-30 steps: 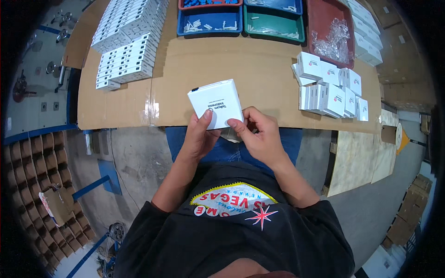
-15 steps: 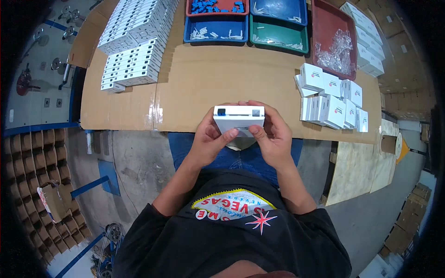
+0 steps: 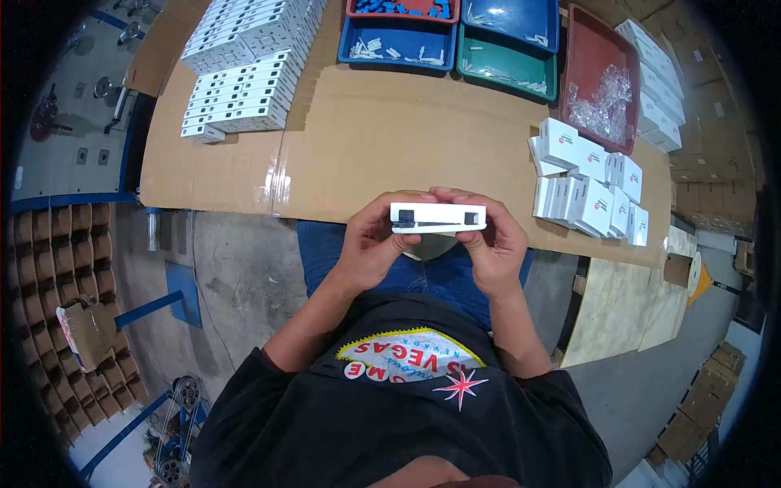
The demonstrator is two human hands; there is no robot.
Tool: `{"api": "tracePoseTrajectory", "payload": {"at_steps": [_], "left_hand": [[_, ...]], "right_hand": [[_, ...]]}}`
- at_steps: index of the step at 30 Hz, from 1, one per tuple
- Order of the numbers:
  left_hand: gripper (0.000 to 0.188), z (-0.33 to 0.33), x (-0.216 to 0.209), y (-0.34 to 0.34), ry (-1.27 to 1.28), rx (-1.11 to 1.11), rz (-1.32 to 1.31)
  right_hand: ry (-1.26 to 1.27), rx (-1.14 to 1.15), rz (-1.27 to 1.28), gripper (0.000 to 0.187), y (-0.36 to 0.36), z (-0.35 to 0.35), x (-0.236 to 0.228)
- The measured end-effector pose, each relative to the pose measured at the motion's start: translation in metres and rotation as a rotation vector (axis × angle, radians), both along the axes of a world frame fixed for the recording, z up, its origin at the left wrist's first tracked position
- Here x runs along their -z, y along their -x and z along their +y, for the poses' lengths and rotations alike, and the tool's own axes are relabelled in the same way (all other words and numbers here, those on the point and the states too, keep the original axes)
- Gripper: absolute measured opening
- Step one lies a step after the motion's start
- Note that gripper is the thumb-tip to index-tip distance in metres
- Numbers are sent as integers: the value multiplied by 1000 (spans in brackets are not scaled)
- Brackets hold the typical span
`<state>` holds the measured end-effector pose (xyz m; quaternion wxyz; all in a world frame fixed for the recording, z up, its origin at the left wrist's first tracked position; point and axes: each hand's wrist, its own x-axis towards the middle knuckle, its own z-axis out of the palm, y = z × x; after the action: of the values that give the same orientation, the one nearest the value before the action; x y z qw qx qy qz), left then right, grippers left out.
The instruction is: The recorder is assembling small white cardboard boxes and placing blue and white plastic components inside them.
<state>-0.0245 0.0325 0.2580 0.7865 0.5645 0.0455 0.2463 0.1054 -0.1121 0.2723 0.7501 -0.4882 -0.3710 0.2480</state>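
A flat white plastic housing [image 3: 438, 210] is held in front of my body, just off the table's near edge. Its narrow side faces up and shows a dark square opening at each end, with a dark gap along the seam that is wider at the left. My left hand [image 3: 370, 248] is closed on its left end, thumb on the near face. Around the right end, my right hand [image 3: 498, 248] grips it the same way. Fingers of both hands pass behind the housing and are partly hidden. Similar white housings [image 3: 240, 106] are stacked at the far left of the table.
A cardboard-covered table [image 3: 366, 138] spans the front. At its back stand blue trays [image 3: 397, 63] and a green tray [image 3: 508, 81] with small white parts, and a red tray [image 3: 598, 49] with clear plastic pieces. Small white boxes [image 3: 592, 203] are piled at the right.
The housing has tilted so its near face is mostly out of sight and its narrow side shows, with the seam gap more visible. The view has shifted slightly; both hands keep their grip.
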Motion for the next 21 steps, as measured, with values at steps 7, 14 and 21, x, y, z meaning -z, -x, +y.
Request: {"api": "tracePoseTrajectory", "payload": {"at_steps": [7, 14, 21], "left_hand": [[40, 2, -2, -1, -17, 45, -28], [44, -11, -18, -3, 71, -77, -10], [41, -4, -7, -5, -47, -64, -146]], "right_hand": [[-1, -3, -14, 31, -1, -2, -2], [-24, 9, 39, 31, 0, -4, 0], [-15, 5, 19, 37, 1, -2, -2]]}}
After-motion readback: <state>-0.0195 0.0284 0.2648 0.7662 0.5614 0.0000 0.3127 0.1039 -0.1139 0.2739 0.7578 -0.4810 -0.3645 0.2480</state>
